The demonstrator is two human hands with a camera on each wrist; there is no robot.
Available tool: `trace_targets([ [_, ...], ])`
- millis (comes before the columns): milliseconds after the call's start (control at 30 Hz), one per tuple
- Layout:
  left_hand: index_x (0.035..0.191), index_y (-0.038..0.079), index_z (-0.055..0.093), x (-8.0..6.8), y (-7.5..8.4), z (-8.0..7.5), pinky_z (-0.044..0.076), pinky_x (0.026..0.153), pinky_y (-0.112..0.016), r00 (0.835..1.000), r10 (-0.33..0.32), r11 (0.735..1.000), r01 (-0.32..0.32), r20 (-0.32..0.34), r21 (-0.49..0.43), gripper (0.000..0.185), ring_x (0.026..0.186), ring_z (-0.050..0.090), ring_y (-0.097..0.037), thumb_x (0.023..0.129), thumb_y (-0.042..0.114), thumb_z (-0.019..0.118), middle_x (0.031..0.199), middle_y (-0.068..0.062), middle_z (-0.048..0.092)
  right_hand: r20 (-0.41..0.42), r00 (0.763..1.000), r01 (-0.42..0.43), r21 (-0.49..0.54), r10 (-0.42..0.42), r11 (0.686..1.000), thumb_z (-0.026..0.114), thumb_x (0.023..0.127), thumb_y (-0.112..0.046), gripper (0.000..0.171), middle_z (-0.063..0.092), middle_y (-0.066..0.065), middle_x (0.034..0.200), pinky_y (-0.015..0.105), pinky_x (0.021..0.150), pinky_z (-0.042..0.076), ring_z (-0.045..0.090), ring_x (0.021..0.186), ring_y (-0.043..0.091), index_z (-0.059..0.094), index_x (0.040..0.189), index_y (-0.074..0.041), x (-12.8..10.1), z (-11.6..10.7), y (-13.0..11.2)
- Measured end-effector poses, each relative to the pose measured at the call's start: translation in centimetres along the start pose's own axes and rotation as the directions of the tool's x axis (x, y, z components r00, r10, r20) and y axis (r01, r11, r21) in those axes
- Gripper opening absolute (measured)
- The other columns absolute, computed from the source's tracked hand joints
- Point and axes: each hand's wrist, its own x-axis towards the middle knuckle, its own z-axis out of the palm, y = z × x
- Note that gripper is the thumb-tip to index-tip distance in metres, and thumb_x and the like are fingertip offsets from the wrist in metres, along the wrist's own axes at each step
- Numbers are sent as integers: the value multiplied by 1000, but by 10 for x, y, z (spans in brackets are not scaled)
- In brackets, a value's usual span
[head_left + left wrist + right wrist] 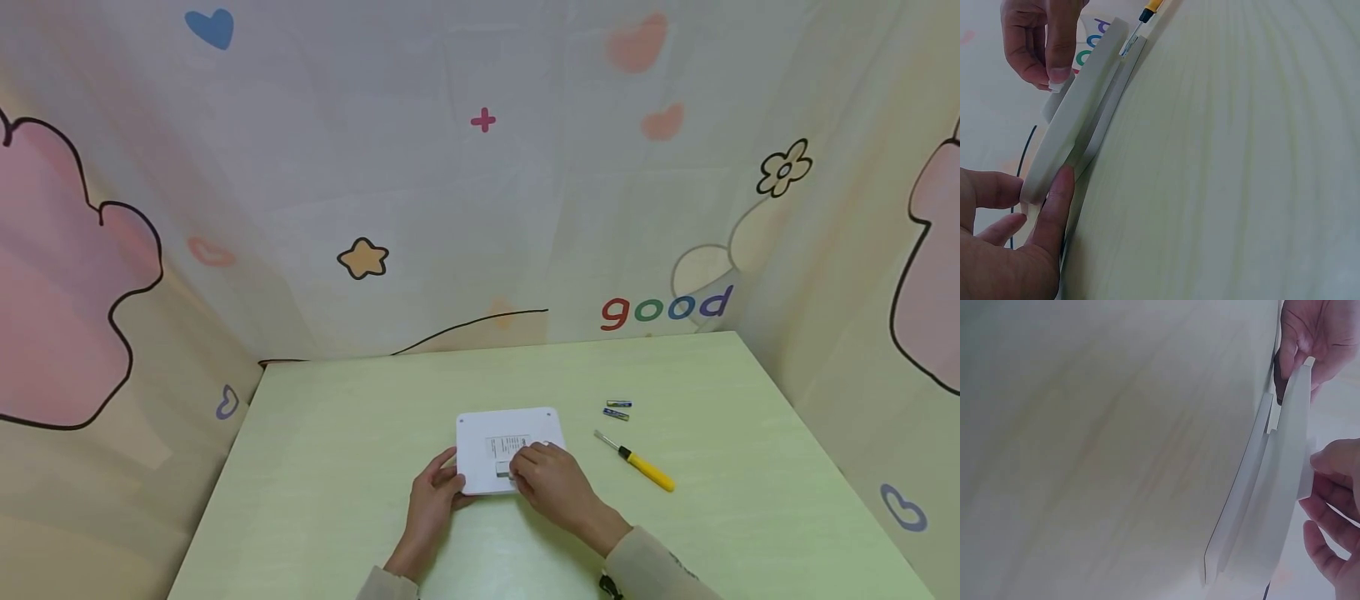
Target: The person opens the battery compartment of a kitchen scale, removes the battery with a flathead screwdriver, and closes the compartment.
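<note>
A white, square, flat device [472,442] with rounded corners lies near the table's front, its printed label [507,446] facing up. My left hand [433,500] grips its left edge, thumb on top and fingers at the rim and underside. Over the device's lower right part, my right hand [555,487] pinches a small, pale, flat piece [503,469] between thumb and fingers. In the right wrist view this small piece [1305,481] stands out from the device's face, right at the fingertips. My right fingers partly cover it in the head view.
Two small batteries [619,403] lie on the table [345,450] beyond the device, to the right. Nearer, a screwdriver [648,471] with a yellow and black handle points its tip toward the device. Printed curtains [420,167] enclose the table's back and sides.
</note>
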Motion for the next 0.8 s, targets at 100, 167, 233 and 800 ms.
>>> trace_targets([
  [100,147,3,42,0,1,0,62,80,-38,1000,0,1000,0,2,-3,54,96,69,-24,94,-2,53,126,-28,59,2,1000,-3,6,3,1000,77,80,-16,11,69,-10,87,30,85,56,62,82,9,68,84,-21,0,-1,0],
  [167,147,3,42,0,1,0,62,80,-38,1000,0,1000,0,3,-6,54,96,69,-24,94,-1,53,126,-28,59,5,1000,-7,10,7,1000,78,79,-16,12,69,-10,87,30,85,56,62,82,9,68,84,-21,0,-1,1],
  [233,147,3,42,0,1,0,62,80,-38,1000,1,1000,-1,3,-9,54,95,69,-24,94,-2,53,126,-28,59,11,1000,-8,16,7,1000,78,80,-16,12,69,-10,88,30,85,56,62,82,9,69,85,-21,1,-2,1],
  [800,147,2,42,-1,1,-1,62,79,-37,1000,7,1000,-7,5,2,54,95,70,-25,94,-2,53,126,-29,58,47,999,-7,69,3,998,78,82,-19,7,73,-10,93,30,84,56,65,89,11,76,87,-22,1,-3,2],
])
